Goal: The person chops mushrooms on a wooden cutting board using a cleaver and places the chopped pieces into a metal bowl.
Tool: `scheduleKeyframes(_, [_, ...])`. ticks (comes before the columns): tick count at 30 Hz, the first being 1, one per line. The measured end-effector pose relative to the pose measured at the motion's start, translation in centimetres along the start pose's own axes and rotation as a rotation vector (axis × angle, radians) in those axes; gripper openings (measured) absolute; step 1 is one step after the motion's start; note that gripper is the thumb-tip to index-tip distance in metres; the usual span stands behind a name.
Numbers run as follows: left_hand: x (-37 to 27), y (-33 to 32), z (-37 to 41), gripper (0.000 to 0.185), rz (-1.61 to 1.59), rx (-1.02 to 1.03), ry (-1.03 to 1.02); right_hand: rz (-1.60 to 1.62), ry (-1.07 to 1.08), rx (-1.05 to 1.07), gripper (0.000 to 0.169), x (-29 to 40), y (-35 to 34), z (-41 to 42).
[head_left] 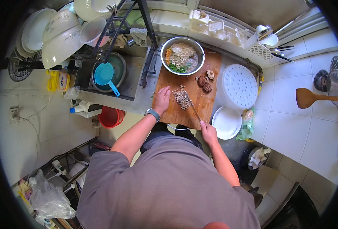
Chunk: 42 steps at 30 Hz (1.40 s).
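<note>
My right hand (208, 132) grips the handle of a kitchen knife (193, 108), whose blade lies against a heap of chopped mushrooms (181, 98) on the wooden cutting board (164, 116). My left hand (162, 99) rests on the board's left part, holding nothing that shows, its fingers close together and extended. Whole shiitake mushrooms (202, 81) sit right of the heap. At the board's far end stands a metal bowl (200, 66) of minced filling with chopped greens and orange bits; a utensil leans in it.
To the right are a perforated white plastic lid (238, 86) and a white plate (226, 123). A sink (138, 77) on the left holds a blue dipper (103, 75). A black dish rack (144, 17) rises over it. A pot of white pieces (258, 159) stands at lower right.
</note>
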<state>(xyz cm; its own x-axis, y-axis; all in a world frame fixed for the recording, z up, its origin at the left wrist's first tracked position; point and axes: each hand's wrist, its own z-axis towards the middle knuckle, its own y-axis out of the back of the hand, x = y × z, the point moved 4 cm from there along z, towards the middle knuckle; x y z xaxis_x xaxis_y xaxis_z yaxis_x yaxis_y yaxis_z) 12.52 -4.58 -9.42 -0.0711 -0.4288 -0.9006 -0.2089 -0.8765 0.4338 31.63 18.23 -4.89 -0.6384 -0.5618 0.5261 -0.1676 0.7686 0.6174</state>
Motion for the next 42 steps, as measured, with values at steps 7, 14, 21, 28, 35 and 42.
scheduleKeyframes(7, [1.5,0.0,0.5,0.033,0.037,-0.023,0.054,-0.166,0.072,0.012,0.073,4.1,0.5,3.8])
scheduleKeyframes(14, [1.5,-0.2,-0.6,0.036,0.113,0.017,-0.047,-0.137,0.066,0.057,0.072,2.6,-0.5,4.6])
scheduleKeyframes(21, [3.0,-1.7,-0.8,0.041,0.113,0.073,0.017,-0.073,0.1,0.01,0.07,1.9,-2.5,5.2])
scheduleKeyframes(28, [2.9,-2.4,-0.9,0.045,0.091,0.074,0.024,-0.018,-0.019,0.092,0.073,2.2,-2.1,4.1])
scheduleKeyframes(35, [1.5,-2.9,-1.1,0.042,0.188,0.109,-0.027,-0.068,0.078,-0.067,0.07,1.4,-3.3,5.4])
scheduleKeyframes(42, [3.8,-3.1,-1.4,0.042,-0.051,0.073,0.079,0.039,0.004,0.044,0.072,1.7,-3.3,4.8])
